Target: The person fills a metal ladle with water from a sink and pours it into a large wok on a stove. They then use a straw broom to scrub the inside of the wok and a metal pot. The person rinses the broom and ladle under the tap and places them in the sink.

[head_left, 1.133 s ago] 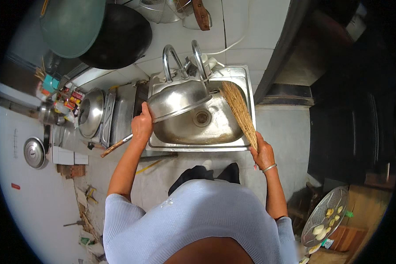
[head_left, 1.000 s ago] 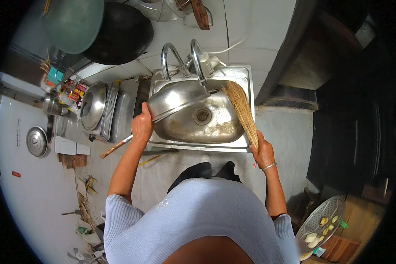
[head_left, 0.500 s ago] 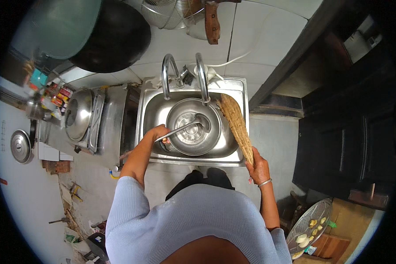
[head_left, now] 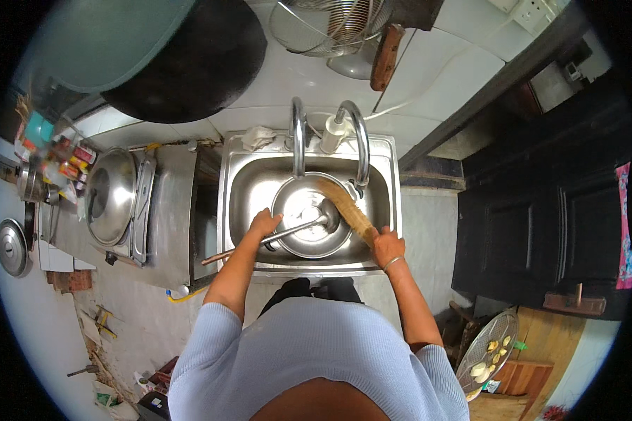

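One metal pan (head_left: 305, 210) sits in the sink (head_left: 249, 186), between the left hand (head_left: 262, 224) and the right hand (head_left: 387, 247). The left hand is at the pan's left rim; I cannot tell whether its fingers pinch it. The right hand is closed around the near end of a straw brush (head_left: 354, 221), whose far end reaches over the pan. A ladle (head_left: 297, 230) lies across the pan's left rim, its handle crossing by the left wrist. Two taps (head_left: 298, 140) arch above
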`<action>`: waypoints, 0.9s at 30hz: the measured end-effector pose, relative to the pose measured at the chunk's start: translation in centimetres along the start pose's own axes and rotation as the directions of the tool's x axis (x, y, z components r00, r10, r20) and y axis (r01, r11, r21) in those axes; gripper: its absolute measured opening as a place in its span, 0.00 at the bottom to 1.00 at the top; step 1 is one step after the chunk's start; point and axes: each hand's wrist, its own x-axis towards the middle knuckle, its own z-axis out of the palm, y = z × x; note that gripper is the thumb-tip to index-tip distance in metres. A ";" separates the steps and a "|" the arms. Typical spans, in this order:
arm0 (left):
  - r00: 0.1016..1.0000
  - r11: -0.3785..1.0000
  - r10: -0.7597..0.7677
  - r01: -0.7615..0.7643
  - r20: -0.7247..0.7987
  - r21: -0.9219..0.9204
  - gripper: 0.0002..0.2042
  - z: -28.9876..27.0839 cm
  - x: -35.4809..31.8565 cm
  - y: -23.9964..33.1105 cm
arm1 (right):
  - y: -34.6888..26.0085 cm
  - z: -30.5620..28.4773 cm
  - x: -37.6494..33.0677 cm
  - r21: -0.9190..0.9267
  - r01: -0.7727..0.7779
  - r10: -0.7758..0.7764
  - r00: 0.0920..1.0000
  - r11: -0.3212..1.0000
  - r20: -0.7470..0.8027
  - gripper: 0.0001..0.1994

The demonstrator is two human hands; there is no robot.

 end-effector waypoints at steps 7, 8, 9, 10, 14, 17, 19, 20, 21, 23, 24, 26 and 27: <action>0.938 0.934 0.130 -0.225 -0.321 -0.279 0.16 -0.7 -4.7 2.4 | -1.5 -6.6 11.7 0.230 0.260 -0.134 0.883 0.938 -0.450 0.23; 0.948 0.837 0.106 -0.249 -0.301 -0.488 0.14 -0.9 -5.3 3.8 | -1.0 -5.6 13.9 0.195 0.268 -0.120 0.825 0.943 -0.552 0.28; 0.994 0.524 -0.107 0.077 0.024 -0.848 0.13 -2.0 -6.4 6.0 | -1.3 -6.3 15.6 0.132 0.203 -0.128 0.893 0.970 -0.432 0.31; 0.972 0.219 -0.041 0.236 0.233 -0.947 0.13 -2.8 -6.8 8.3 | -0.9 -6.3 18.2 0.122 0.069 -0.026 0.944 0.990 -0.328 0.31; 0.947 -0.043 0.058 0.318 0.316 -0.947 0.13 -3.3 -6.4 11.4 | -0.4 -0.1 24.7 0.090 -0.020 0.051 0.934 0.996 -0.353 0.28; 0.948 -0.138 0.010 0.317 0.319 -0.938 0.13 -2.5 -6.2 12.5 | -2.9 -0.8 23.6 0.080 0.001 0.022 0.957 0.997 -0.290 0.29; 0.939 -0.192 0.013 0.340 0.344 -0.921 0.13 -1.5 -5.0 13.4 | -3.6 -1.8 22.7 0.160 -0.008 0.050 0.964 0.987 -0.263 0.30; 0.930 -0.219 0.023 0.362 0.366 -0.906 0.13 -0.7 -4.5 13.9 | -3.7 -1.4 22.9 0.183 -0.029 0.076 0.964 0.983 -0.255 0.30; 0.921 -0.244 0.033 0.384 0.388 -0.890 0.13 0.1 -4.0 14.4 | -3.4 -1.1 23.1 0.223 0.002 0.058 0.964 0.975 -0.260 0.29; 0.919 -0.278 0.002 0.380 0.395 -0.882 0.13 1.3 -2.8 15.5 | -3.1 -0.3 24.2 0.231 -0.055 0.110 0.967 0.971 -0.232 0.28; 0.918 -0.299 -0.016 0.373 0.396 -0.878 0.12 1.8 -2.4 15.7 | -3.3 -0.2 24.1 0.192 -0.077 0.122 0.965 0.978 -0.232 0.28; 0.929 -0.355 0.040 0.358 0.369 -0.864 0.11 4.0 -0.5 15.0 | -3.0 0.7 23.8 0.252 -0.034 0.130 0.919 0.967 -0.373 0.27; 0.935 -0.383 0.034 0.339 0.354 -0.859 0.10 4.1 -0.1 14.9 | -3.1 -0.4 22.7 0.321 0.039 0.058 0.956 0.946 -0.288 0.25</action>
